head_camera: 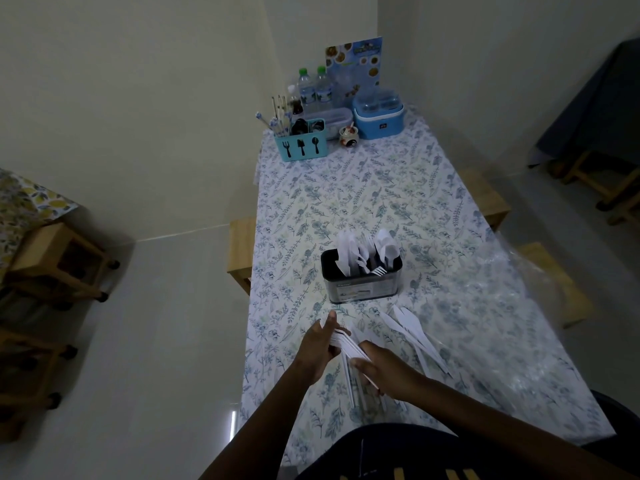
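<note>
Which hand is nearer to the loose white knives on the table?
Right. The right hand is just beside the loose knives; the left hand is farther off, across the cutlery bundle.

Pretty sure this is a small cheap eatery, not someone's home. There's a laminated menu card with food photos (356,64) propped against the wall, plus a turquoise plastic cutlery caddy with fork, knife and spoon icons (301,146) holding printed chopsticks (277,117). Next to it are clear water bottles with green caps (313,90) and a blue plastic condiment set (379,121). A dark metal tin (362,289) holds white plastic cutlery (382,249). The floral wipe-clean tablecloth (381,188), the low wooden stools (59,258) and a second table with a lemon-print cloth (24,199) all fit too.
</note>
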{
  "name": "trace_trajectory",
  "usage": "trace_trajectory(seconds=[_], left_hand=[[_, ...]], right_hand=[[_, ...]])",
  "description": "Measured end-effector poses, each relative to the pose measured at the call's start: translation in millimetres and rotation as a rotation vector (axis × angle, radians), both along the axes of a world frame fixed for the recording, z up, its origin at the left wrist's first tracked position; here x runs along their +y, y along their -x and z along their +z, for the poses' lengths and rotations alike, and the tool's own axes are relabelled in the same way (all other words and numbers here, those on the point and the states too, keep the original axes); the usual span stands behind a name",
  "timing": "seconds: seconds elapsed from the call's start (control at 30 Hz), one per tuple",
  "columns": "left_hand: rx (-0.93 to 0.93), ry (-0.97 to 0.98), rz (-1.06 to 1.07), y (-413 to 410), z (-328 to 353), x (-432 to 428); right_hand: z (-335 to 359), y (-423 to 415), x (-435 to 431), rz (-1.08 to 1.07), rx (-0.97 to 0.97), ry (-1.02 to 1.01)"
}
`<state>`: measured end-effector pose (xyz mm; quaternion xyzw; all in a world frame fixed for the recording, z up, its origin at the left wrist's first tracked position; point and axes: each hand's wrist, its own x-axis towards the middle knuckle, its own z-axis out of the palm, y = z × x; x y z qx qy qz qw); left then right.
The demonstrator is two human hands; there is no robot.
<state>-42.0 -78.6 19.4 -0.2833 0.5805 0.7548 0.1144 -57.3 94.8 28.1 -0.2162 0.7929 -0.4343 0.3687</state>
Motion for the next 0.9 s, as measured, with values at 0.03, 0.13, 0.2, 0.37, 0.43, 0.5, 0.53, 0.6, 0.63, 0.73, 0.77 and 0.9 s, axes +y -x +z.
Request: trace_trajectory(seconds=[0.03, 0.13, 0.2, 0.37, 0.43, 0.5, 0.53, 0.6, 0.63, 0.73, 0.77, 0.9], left_hand=[[0.003, 0.003, 0.005, -0.2, 1.5, 0.7], [-0.007, -0.024, 0.04, 1.6, 4.1, 1.8], [-0.024, -0.075, 0.053, 3.1, 6.0, 0.8], [-0.152, -0.089, 0.021, 1.8, 1.3, 1.3], [-0.165, -0.039, 0.008, 1.3, 0.6, 2.5], [-0.158, -0.011, 0.021, 0.7, 0.9, 3.1], [-0.151, -0.008, 0.05, 0.2, 0.2, 2.8], [-0.153, -0.026, 0.151, -1.4, -2.3, 0.7], [-0.15, -0.039, 0.194, -2.3, -4.1, -0.7], [-0.151, -0.075, 0.252, -6.7, -4.9, -2.7], [-0.153, -0.084, 0.258, -7.9, -5.2, -3.4], [-0.168, -0.103, 0.277, -9.6, -8.6, -7.5]], right_hand=[[0.9, 0.3, -0.3, -0.01, -0.012, 0.003], [-0.4, 0.7, -0.1, -0.057, -0.063, 0.013], [-2.2, 0.7, 0.8, -0.059, -0.053, 0.006], [-3.8, 0.6, 4.3, 0.061, 0.213, -0.138], [-3.6, -1.7, 6.2, 0.068, 0.199, -0.112], [-5.1, -3.8, 8.6, 0.027, 0.118, -0.063], [-8.2, -2.5, 10.8, -0.028, 0.08, -0.054], [-20.2, 4.1, 19.9, -0.188, 0.1, -0.098], [-28.1, 8.7, 27.7, -0.286, 0.163, -0.156], [-48.4, 21.5, 56.8, -0.531, 0.326, -0.361], [-52.2, 22.5, 64.6, -0.548, 0.357, -0.424], [-66.3, 13.3, 79.7, -0.455, 0.442, -0.555]])
